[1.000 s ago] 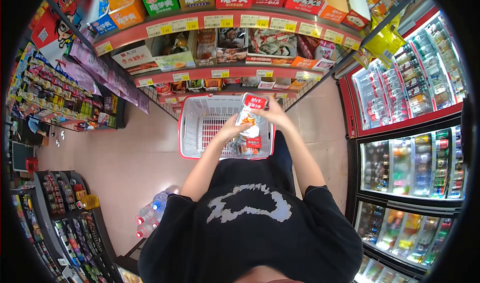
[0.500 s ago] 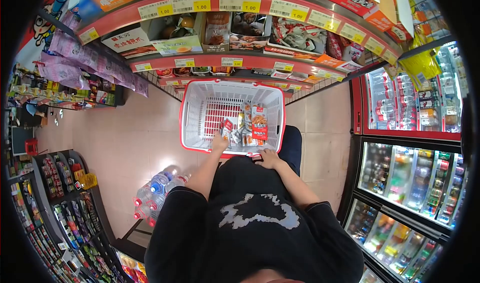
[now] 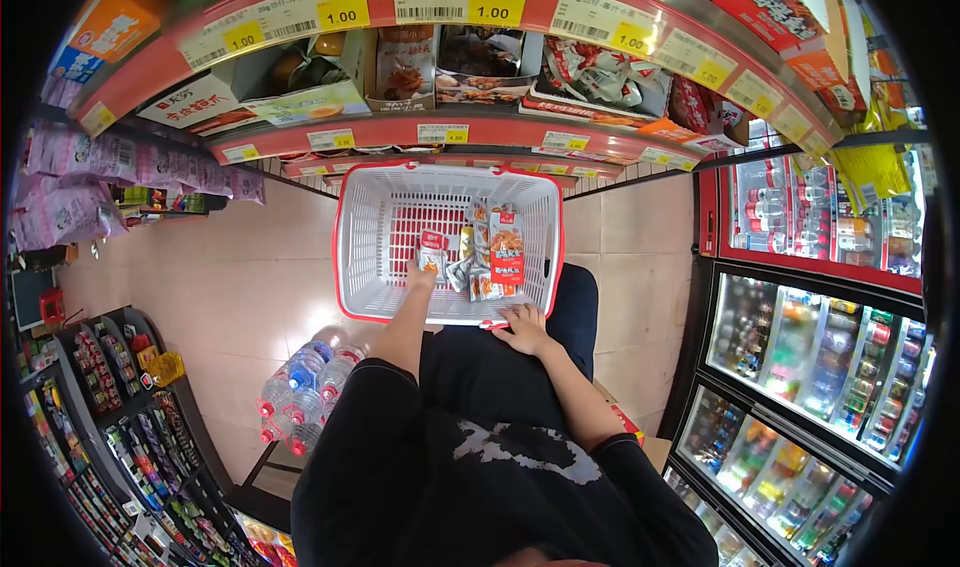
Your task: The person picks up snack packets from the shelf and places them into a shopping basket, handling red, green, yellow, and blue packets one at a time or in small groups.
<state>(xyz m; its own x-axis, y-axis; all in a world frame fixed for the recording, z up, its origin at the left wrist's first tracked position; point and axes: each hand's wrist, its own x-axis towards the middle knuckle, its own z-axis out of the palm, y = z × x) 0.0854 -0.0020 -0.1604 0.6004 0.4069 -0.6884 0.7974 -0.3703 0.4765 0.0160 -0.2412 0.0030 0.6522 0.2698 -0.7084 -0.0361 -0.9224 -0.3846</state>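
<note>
A white shopping basket (image 3: 350, 267) with a red rim sits in front of my body, below the shelves. Inside it, my left hand (image 3: 420, 276) pinches a small red-and-white snack packet (image 3: 433, 251) near the left-middle of the basket. Several silvery snack packets (image 3: 484, 285) lie in the right half, with a larger orange-and-red snack pack (image 3: 507, 247) among them. My right hand (image 3: 526, 328) rests at the near rim with its fingers spread, holding nothing that I can see.
Ahead, a shelf (image 3: 440, 132) carries boxes of small snacks and price labels. Purple snack bags (image 3: 130, 162) hang at the left. Bottled water packs (image 3: 310, 382) stand on the floor behind my left arm. Drink fridges (image 3: 800, 347) line the right side.
My left hand has shifted the packet a little left and forward, and its printed face now shows more fully. The shelves appear nearer. My right hand stays by the near rim.
</note>
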